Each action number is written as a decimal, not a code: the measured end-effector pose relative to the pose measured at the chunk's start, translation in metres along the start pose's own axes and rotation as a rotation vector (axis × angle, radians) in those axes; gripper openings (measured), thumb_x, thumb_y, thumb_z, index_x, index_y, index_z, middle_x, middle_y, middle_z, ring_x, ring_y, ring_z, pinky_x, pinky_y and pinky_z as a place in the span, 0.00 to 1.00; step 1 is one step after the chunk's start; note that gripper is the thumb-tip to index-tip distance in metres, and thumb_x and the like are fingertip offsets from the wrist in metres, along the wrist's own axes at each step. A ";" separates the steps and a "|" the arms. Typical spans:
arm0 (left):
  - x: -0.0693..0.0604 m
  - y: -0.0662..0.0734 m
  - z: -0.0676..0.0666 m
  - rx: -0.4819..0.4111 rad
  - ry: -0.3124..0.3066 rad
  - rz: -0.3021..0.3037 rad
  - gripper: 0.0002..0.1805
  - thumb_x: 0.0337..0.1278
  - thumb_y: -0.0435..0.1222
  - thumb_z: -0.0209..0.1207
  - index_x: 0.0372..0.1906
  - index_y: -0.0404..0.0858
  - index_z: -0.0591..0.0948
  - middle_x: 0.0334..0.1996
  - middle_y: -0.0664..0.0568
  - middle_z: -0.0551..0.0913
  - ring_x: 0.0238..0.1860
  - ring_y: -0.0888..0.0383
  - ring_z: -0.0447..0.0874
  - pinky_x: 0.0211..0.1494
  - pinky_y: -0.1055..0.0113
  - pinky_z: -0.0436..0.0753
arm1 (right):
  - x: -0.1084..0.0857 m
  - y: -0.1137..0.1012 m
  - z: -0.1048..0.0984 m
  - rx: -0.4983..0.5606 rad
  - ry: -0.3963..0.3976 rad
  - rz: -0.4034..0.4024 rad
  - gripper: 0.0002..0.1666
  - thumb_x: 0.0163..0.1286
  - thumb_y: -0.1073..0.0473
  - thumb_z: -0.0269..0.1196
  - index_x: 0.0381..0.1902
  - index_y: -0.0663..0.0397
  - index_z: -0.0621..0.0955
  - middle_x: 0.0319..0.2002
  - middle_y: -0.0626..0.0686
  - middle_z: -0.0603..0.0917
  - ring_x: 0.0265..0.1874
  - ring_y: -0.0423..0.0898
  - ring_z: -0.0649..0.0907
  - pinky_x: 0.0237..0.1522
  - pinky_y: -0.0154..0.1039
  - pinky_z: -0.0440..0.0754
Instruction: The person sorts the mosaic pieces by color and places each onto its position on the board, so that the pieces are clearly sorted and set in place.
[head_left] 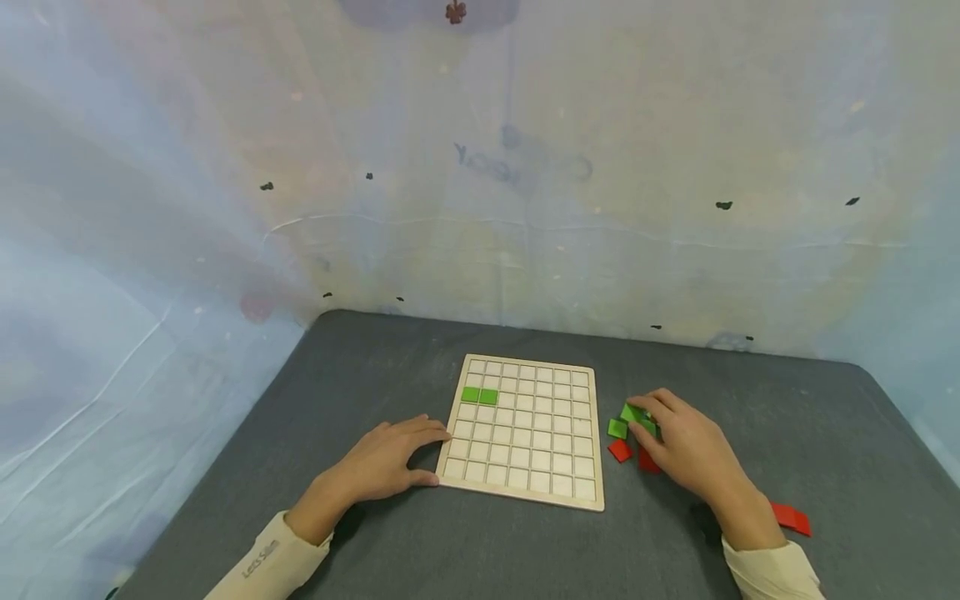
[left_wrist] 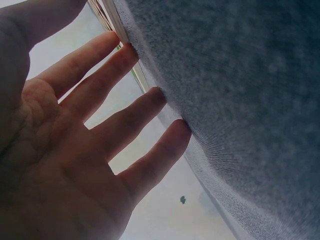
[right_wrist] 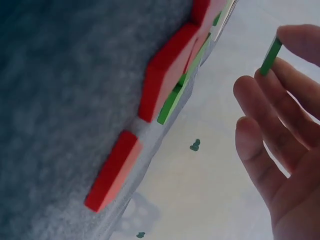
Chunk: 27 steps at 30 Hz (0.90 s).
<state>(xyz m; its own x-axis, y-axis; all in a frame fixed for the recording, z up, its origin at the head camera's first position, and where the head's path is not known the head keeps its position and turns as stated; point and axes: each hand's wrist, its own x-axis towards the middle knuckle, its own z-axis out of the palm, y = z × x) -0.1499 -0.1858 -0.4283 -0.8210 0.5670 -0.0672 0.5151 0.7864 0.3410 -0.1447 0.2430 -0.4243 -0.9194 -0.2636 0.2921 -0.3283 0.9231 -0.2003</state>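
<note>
A square wooden board [head_left: 522,437] with a grid of shallow cells lies on the dark cloth. Two green tiles [head_left: 488,397] sit side by side in cells near its upper left. My left hand [head_left: 382,462] is at the board's left edge, fingers extended and spread, fingertips touching the rim. To the right of the board my right hand [head_left: 693,450] hovers over a small group of tiles. Between thumb and fingertips it pinches a green tile [right_wrist: 271,56], held on edge. Under and beside that hand lie a loose green tile [head_left: 617,428] and a red tile [head_left: 619,450].
Another red tile [head_left: 648,461] is partly covered by the right hand. More red tiles [head_left: 791,519] lie farther right, beside the right wrist. The dark cloth [head_left: 375,358] covers the table, and pale sheeting [head_left: 525,192] hangs behind it and at the sides.
</note>
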 end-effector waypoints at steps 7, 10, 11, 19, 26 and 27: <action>0.001 0.000 -0.001 0.004 0.001 0.006 0.34 0.54 0.53 0.68 0.67 0.51 0.77 0.69 0.55 0.75 0.74 0.46 0.67 0.64 0.35 0.71 | 0.004 -0.003 -0.001 0.012 -0.018 -0.015 0.22 0.68 0.50 0.67 0.57 0.51 0.82 0.50 0.52 0.82 0.38 0.47 0.84 0.34 0.46 0.83; 0.001 0.001 -0.001 0.003 0.001 0.006 0.34 0.54 0.54 0.68 0.67 0.51 0.77 0.69 0.55 0.75 0.74 0.46 0.67 0.65 0.35 0.71 | 0.005 -0.004 0.000 0.016 -0.017 -0.025 0.22 0.68 0.50 0.67 0.57 0.51 0.82 0.50 0.52 0.82 0.37 0.46 0.84 0.33 0.44 0.82; 0.001 0.001 -0.001 0.003 0.001 0.005 0.34 0.54 0.54 0.68 0.67 0.51 0.77 0.69 0.55 0.75 0.74 0.46 0.67 0.65 0.35 0.71 | 0.006 -0.005 0.000 0.017 -0.016 -0.028 0.22 0.68 0.50 0.67 0.57 0.51 0.82 0.50 0.52 0.82 0.37 0.46 0.84 0.33 0.44 0.82; 0.001 0.001 -0.001 -0.005 -0.004 -0.005 0.34 0.54 0.53 0.68 0.67 0.52 0.76 0.69 0.55 0.74 0.74 0.46 0.66 0.65 0.33 0.69 | 0.007 -0.008 0.002 0.013 -0.021 -0.037 0.23 0.68 0.49 0.67 0.58 0.51 0.82 0.51 0.52 0.82 0.36 0.46 0.84 0.32 0.44 0.81; 0.001 0.000 -0.001 -0.001 -0.003 -0.010 0.34 0.54 0.53 0.69 0.67 0.52 0.76 0.69 0.55 0.74 0.74 0.46 0.66 0.65 0.34 0.70 | 0.009 -0.011 0.003 -0.003 -0.030 -0.033 0.24 0.68 0.49 0.67 0.58 0.51 0.82 0.51 0.53 0.82 0.36 0.47 0.84 0.33 0.46 0.83; 0.001 0.000 -0.001 0.000 -0.003 -0.010 0.34 0.54 0.53 0.69 0.67 0.52 0.77 0.69 0.55 0.75 0.74 0.46 0.67 0.65 0.34 0.70 | 0.009 -0.012 0.003 -0.003 -0.030 -0.034 0.24 0.68 0.49 0.67 0.58 0.51 0.82 0.50 0.53 0.82 0.36 0.46 0.84 0.33 0.46 0.82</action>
<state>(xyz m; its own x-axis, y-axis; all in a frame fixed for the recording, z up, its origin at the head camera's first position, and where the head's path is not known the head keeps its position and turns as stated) -0.1503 -0.1854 -0.4276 -0.8253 0.5599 -0.0732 0.5071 0.7919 0.3401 -0.1500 0.2288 -0.4223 -0.9140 -0.3027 0.2700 -0.3583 0.9145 -0.1879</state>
